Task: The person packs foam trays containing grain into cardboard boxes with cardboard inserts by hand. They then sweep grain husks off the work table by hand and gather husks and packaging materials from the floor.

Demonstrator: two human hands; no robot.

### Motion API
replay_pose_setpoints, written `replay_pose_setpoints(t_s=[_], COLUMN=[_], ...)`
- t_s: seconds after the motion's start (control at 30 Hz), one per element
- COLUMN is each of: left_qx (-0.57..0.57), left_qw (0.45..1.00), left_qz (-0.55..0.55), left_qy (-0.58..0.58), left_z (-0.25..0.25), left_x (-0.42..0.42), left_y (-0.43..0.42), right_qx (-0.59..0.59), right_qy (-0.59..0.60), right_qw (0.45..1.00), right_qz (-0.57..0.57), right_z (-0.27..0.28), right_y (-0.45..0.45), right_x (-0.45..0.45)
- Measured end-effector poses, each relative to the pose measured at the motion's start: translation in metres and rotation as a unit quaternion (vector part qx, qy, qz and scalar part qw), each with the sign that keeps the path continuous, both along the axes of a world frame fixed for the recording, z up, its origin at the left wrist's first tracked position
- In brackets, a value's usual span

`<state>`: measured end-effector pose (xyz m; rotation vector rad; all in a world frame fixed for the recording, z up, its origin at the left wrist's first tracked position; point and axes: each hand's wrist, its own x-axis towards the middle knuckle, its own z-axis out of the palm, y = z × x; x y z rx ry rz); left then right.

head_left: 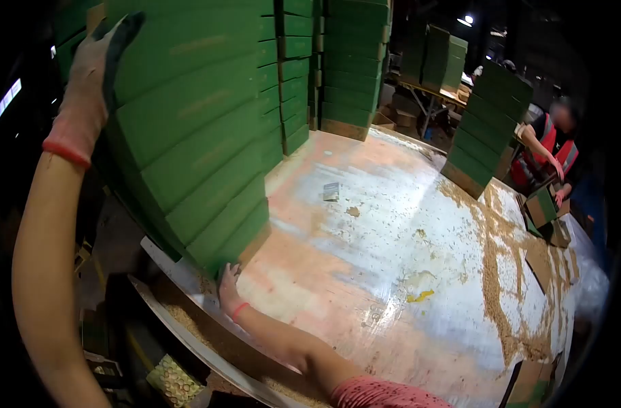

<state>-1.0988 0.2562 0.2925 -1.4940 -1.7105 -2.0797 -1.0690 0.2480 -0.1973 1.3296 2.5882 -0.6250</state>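
A tall, leaning stack of green cardboard boxes (188,136) fills the left of my view, its bottom box showing bare brown card. High on the stack's left edge, my left hand (93,78) is pressed against it, in a pale glove with a dark palm and red cuff. My right hand (230,289) holds the lower front corner, its fingers curled at the base and a red band at the wrist. The stack stands at the edge of a worn, pale tabletop (310,272); the undersides of the fingers are partly hidden.
More green box stacks (354,68) stand behind, and another stack (487,129) is at the far right. A person in a red vest (528,166) handles an open box (545,207) there. Brown crumbs (494,285) and a small card (331,192) lie on the table. A trough (188,326) runs below its near edge.
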Motion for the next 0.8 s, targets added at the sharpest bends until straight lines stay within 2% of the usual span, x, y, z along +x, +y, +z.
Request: replay_pose_setpoints(t_s=[0.03, 0.07, 0.1, 0.13, 0.17, 0.2, 0.23, 0.27, 0.3, 0.33, 0.37, 0.43, 0.47, 0.5, 0.57, 0.63, 0.7, 0.73, 0.77, 0.8], left_qx=[0.025, 0.019, 0.043, 0.068, 0.072, 0.055, 0.041, 0.026, 0.011, -0.176, -0.318, -0.404, -0.439, -0.447, -0.492, -0.516, -0.530, -0.534, -0.519, -0.499], left_qw=[0.994, 0.993, 0.996, 0.985, 0.985, 0.993, 0.986, 0.970, 0.933, 0.942, 0.841, 0.818, 0.804, 0.803, 0.758, 0.755, 0.744, 0.738, 0.760, 0.779], left_qz=[-0.073, -0.082, 0.029, 0.143, 0.142, 0.056, -0.010, -0.083, -0.139, -0.200, -0.201, -0.119, -0.069, -0.071, -0.049, -0.057, -0.057, -0.060, -0.062, -0.064], left_qy=[0.077, 0.078, 0.075, 0.068, 0.064, 0.093, 0.164, 0.227, 0.331, 0.206, 0.389, 0.392, 0.395, 0.388, 0.425, 0.401, 0.403, 0.407, 0.385, 0.375], left_z=[-0.004, -0.005, -0.005, -0.009, -0.024, -0.054, -0.101, -0.148, -0.221, -0.297, -0.317, -0.459, -0.511, -0.513, -0.488, -0.487, -0.484, -0.483, -0.486, -0.490], left_x=[-0.019, -0.025, -0.025, -0.030, -0.014, 0.016, 0.032, 0.049, 0.055, 0.077, 0.100, 0.109, 0.112, 0.116, 0.125, 0.124, 0.123, 0.127, 0.129, 0.131], left_y=[-0.002, -0.003, -0.004, -0.005, -0.014, -0.032, -0.049, -0.066, -0.074, -0.085, -0.066, -0.058, -0.058, -0.053, -0.050, -0.045, -0.044, -0.040, -0.040, -0.043], right_qx=[-0.007, -0.078, -0.195, -0.317, -0.483, -0.237, -0.116, -0.034, -0.036, 0.054, 0.102, 0.148, 0.173, 0.191, 0.190, 0.135, 0.221, 0.253, 0.266, 0.277], right_qy=[0.003, 0.237, 0.369, 0.478, 0.483, 0.425, 0.385, 0.410, 0.388, 0.358, 0.325, 0.255, 0.238, 0.217, 0.230, 0.172, 0.178, 0.301, 0.348, 0.396], right_qw=[1.000, 0.968, 0.909, 0.819, 0.731, 0.866, 0.916, 0.909, 0.916, 0.925, 0.932, 0.947, 0.947, 0.948, 0.942, 0.955, 0.950, 0.916, 0.899, 0.875], right_qz=[-0.009, 0.019, 0.019, 0.021, 0.002, 0.114, 0.008, -0.063, -0.093, -0.117, -0.126, -0.125, -0.129, -0.133, -0.152, -0.202, -0.128, -0.078, -0.026, -0.028], right_z=[-0.018, -0.045, -0.035, -0.026, 0.014, 0.007, 0.000, -0.003, 0.004, -0.007, -0.006, -0.002, -0.003, -0.008, -0.020, -0.016, -0.040, -0.043, -0.049, -0.048], right_y=[0.003, 0.014, 0.024, 0.035, 0.056, 0.091, 0.114, 0.140, 0.175, 0.208, 0.237, 0.294, 0.318, 0.336, 0.364, 0.371, 0.360, 0.342, 0.321, 0.287], right_x=[0.004, 0.007, 0.026, 0.045, 0.091, 0.113, 0.125, 0.137, 0.148, 0.149, 0.155, 0.157, 0.154, 0.151, 0.144, 0.143, 0.149, 0.157, 0.169, 0.190])
